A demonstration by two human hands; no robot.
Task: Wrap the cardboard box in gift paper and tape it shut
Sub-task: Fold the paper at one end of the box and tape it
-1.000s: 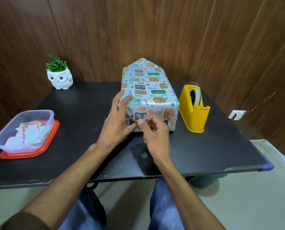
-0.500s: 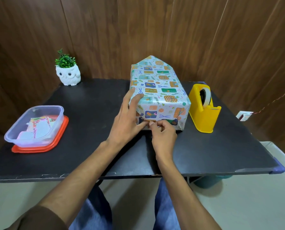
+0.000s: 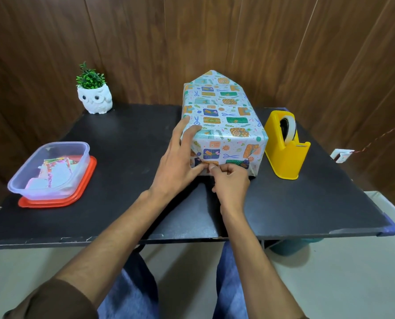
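One black tabletop (image 3: 122, 134) against a brown wood-panelled wall (image 3: 145, 42); mid-table stands one cardboard box wrapped in pale patterned gift paper (image 3: 224, 116); the left hand (image 3: 175, 166) spreads straight fingers over its near left corner; the right hand (image 3: 232, 183), fingers curled, pinches the paper at its near bottom edge; just right of the box, one yellow plastic tape dispenser (image 3: 284, 155); well left, one clear plastic tub (image 3: 51, 169); behind-left, one white owl-shaped pot (image 3: 95, 100).

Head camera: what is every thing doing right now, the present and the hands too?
Wrapped box, flat on table, near end folded down, far flap sticking up.
Left hand, fingers straight, pressing the box's left corner.
Right hand, fingers curled, pinching the near bottom edge of the box.
Tape dispenser, upright, roll loaded.
Clear tub, open, sitting on its red lid, paper scraps inside.
Owl pot, upright.
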